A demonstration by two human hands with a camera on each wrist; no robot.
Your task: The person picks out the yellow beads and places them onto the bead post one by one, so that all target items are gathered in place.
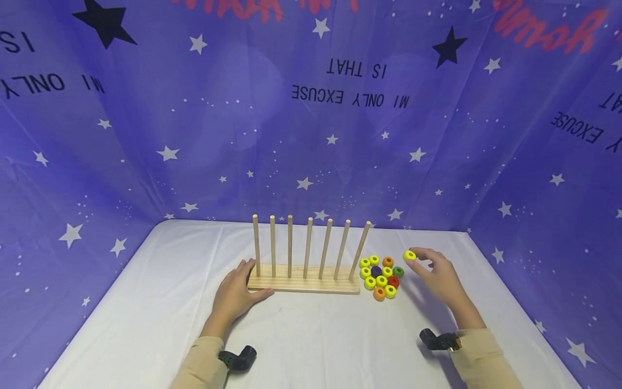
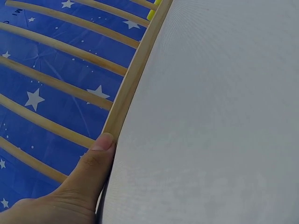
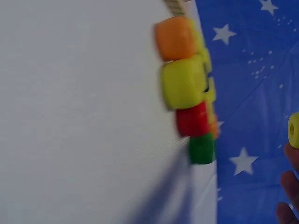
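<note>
A wooden base (image 1: 303,283) with a row of several upright pegs (image 1: 308,248) stands on the white table. My left hand (image 1: 235,292) grips the left end of the base, its thumb along the front edge; the left wrist view shows that thumb (image 2: 91,161) on the wood. My right hand (image 1: 441,275) pinches a yellow bead (image 1: 410,255) with a hole through it, raised to the right of the bead group. That same yellow bead (image 3: 294,130) shows at the right edge of the right wrist view, with some fingertips below it.
Loose beads lie clustered at the base's right end: several yellow ones (image 1: 370,282), orange beads (image 1: 379,293), a red bead (image 1: 393,282), a green bead (image 1: 398,272) and a dark blue bead (image 1: 376,271). A purple star-patterned cloth (image 1: 272,162) hangs behind and beside the table.
</note>
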